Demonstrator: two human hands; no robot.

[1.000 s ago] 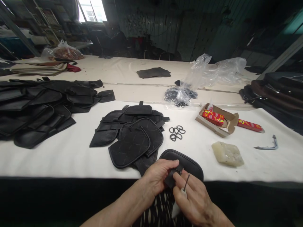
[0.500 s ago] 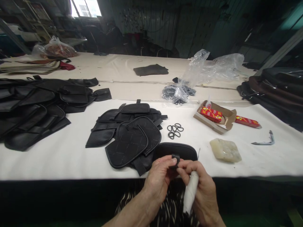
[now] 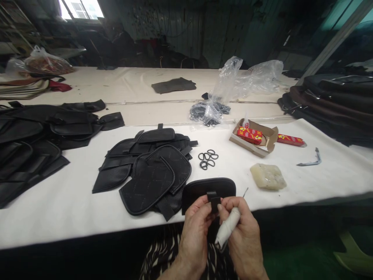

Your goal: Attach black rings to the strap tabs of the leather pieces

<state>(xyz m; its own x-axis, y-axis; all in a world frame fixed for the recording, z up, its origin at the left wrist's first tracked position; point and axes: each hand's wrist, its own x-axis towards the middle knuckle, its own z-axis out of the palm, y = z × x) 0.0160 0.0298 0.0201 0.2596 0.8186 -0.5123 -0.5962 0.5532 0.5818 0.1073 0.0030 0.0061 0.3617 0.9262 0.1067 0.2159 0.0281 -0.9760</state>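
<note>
The left hand and right hand are bare, the garment black with pale wavy stripes.

A rounded black leather panel sits at lower centre of the frame, with a short black strap across its near edge, pinched by the left hand. Just beside it, the right hand grips a white-wrapped handle, and a thin metal spike shows beyond the hand, pointing up.
</note>
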